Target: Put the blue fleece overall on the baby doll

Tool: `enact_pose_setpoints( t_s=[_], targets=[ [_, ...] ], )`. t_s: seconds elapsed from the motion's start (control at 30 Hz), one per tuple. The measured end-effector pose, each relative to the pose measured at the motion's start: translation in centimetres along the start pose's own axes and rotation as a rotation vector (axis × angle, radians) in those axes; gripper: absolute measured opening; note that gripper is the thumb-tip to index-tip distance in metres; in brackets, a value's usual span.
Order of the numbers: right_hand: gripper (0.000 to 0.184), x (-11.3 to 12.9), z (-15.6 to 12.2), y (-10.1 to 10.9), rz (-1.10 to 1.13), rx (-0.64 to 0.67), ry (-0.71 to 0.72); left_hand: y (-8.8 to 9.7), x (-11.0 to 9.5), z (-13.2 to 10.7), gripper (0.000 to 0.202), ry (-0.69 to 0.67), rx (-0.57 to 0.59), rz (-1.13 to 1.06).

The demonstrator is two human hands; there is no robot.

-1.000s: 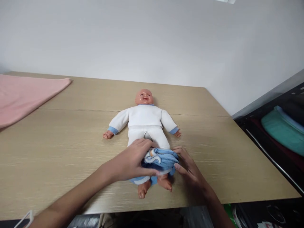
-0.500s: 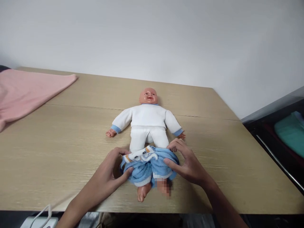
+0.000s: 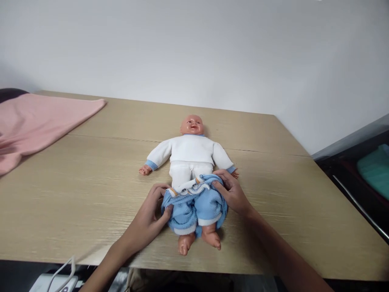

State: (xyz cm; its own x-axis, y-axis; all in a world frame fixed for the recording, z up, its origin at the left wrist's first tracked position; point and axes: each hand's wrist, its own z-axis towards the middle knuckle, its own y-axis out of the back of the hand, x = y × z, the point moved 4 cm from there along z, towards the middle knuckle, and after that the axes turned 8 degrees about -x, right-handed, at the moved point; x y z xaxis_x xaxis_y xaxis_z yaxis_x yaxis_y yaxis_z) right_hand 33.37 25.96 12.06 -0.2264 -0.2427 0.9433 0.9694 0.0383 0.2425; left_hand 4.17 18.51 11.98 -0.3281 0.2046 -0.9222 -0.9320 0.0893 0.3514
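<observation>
A baby doll (image 3: pixel 192 150) in a white top with blue cuffs lies on its back, head toward the wall and feet toward me. Blue terry pants (image 3: pixel 184 213) with white hems and a printed white waist panel cover its lower legs; its white cloth thighs show above the waistband. My left hand (image 3: pixel 154 211) grips the pants' left edge, thumb in front and fingers behind the cloth. On the other side my right hand (image 3: pixel 232 190) pinches the waistband higher up, close to the doll's hand. Both plastic feet stick out below the hems.
The doll lies on a wooden table (image 3: pixel 100 202) against a white wall. A pink cloth (image 3: pixel 39 121) spreads over the far left. Below the front edge at left sits a white device (image 3: pixel 54 282) with a cable. A green item (image 3: pixel 375 168) lies in a dark area at right.
The waistband has moved up the doll's legs, more on the right side, with my right hand rising along it. My left hand has moved slightly up as well. The view has shifted a little.
</observation>
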Motion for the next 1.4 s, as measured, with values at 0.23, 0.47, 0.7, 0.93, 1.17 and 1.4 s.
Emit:
enact_pose_setpoints(
  t_s=[0.23, 0.47, 0.7, 0.93, 1.17, 1.4],
  targets=[
    [0.026, -1.6, -0.3, -0.3, -0.01, -0.16, 0.102, -0.8, 2.0, 1.4, 0.025, 0.079, -0.069, -0.033],
    [0.044, -3.5, 1.8, -0.6, 0.074, -0.163, 0.028, -1.1, 2.5, 3.8, 0.04, 0.063, -0.099, -0.117],
    [0.045, -3.8, 1.7, -0.8, 0.043, -0.144, 0.005, -0.5, 2.2, 2.7, 0.046, 0.146, -0.143, -0.211],
    [0.033, -2.9, 0.8, -0.5, 0.016, -0.107, 0.008, 0.2, 2.7, 1.1, 0.036, 0.144, -0.058, -0.163],
    [0.031, -2.7, 0.8, -0.4, -0.07, -0.155, 0.072, 0.2, 3.4, 1.3, 0.031, 0.143, 0.009, -0.136],
    [0.032, -1.7, 0.1, -0.5, -0.068, -0.217, 0.1, -1.7, 3.9, 2.2, 0.022, 0.106, -0.047, -0.245]
  ],
)
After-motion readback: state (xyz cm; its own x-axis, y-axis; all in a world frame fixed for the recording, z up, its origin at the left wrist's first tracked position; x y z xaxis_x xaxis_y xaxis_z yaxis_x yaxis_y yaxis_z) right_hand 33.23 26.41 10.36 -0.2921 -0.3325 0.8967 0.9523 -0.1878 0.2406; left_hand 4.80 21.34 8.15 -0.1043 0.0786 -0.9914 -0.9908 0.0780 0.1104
